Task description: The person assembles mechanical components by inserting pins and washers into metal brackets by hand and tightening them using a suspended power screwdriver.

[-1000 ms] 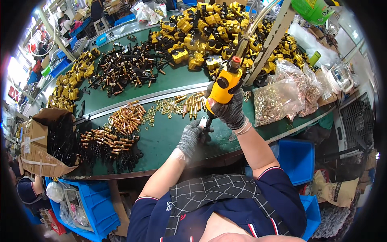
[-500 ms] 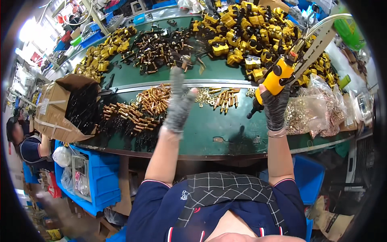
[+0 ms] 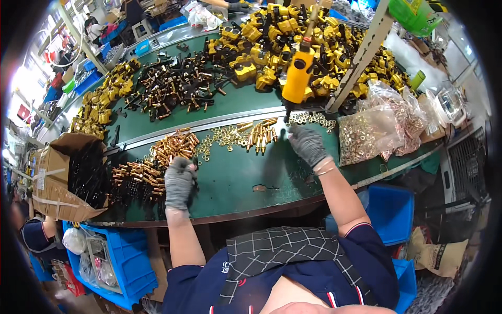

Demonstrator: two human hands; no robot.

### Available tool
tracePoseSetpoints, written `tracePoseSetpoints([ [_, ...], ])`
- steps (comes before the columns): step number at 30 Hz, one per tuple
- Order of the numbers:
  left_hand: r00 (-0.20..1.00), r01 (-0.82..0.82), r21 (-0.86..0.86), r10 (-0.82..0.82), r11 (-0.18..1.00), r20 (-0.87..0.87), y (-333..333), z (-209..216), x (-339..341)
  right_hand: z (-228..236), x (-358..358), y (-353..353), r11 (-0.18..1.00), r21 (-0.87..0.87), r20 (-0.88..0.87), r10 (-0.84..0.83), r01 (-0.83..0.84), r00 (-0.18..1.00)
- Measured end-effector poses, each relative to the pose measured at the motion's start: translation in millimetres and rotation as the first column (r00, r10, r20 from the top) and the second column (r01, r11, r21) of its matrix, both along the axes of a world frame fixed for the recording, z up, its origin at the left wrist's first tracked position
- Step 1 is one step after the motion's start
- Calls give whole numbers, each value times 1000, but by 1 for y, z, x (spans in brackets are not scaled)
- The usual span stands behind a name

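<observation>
My left hand [image 3: 179,184], in a grey glove, is at the right edge of a pile of copper-coloured threaded pins [image 3: 175,144]. Its fingers curl inward, hiding whatever they hold. My right hand [image 3: 308,146], also gloved, is low over the bench beside small brass washers [image 3: 314,120]. Its fingers are drawn together, their tips partly hidden; I cannot make out anything in them. Above it hangs a yellow power screwdriver [image 3: 298,77], bit downward, apart from the hand. Between my hands lie more brass rings [image 3: 230,137] and a small group of pins [image 3: 261,137].
A metal rail [image 3: 209,124] crosses the green bench. Beyond it are black levers with pins [image 3: 172,86] and yellow clamp-like parts [image 3: 246,70]. A carton of black parts [image 3: 55,180] stands left; bagged washers [image 3: 366,137] and a metal post [image 3: 361,63] stand right. A co-worker's gloved hand [image 3: 239,7] shows at the far edge.
My right hand has let go of the yellow screwdriver, which now hangs free, and has come down to the bench. My left hand has moved back and left to the pins. The view has shifted.
</observation>
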State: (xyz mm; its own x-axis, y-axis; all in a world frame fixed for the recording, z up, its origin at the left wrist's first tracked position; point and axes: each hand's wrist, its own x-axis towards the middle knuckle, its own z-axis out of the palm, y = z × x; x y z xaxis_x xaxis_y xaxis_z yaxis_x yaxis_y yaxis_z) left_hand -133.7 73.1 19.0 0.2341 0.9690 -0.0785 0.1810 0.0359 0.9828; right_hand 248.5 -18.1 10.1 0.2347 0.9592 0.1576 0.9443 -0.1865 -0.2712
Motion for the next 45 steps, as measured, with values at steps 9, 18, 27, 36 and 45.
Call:
tracePoseSetpoints([
  [9,622,513,-208,-195,833,758,-38,26,76,-6,10,33,924,-176,241,375,-340,895],
  [18,638,487,-334,-67,807,767,-69,-5,134,4,-26,-31,968,56,-478,240,-243,845],
  [27,667,596,-360,-192,718,720,-64,-7,138,6,-40,-47,975,41,-999,43,-217,4],
  [36,521,714,-302,-191,631,832,-72,-15,143,-2,-52,-52,991,47,-964,77,-124,253],
  [45,604,642,-337,-184,689,776,-66,-16,158,-11,-11,-60,967,250,-239,118,-57,964],
])
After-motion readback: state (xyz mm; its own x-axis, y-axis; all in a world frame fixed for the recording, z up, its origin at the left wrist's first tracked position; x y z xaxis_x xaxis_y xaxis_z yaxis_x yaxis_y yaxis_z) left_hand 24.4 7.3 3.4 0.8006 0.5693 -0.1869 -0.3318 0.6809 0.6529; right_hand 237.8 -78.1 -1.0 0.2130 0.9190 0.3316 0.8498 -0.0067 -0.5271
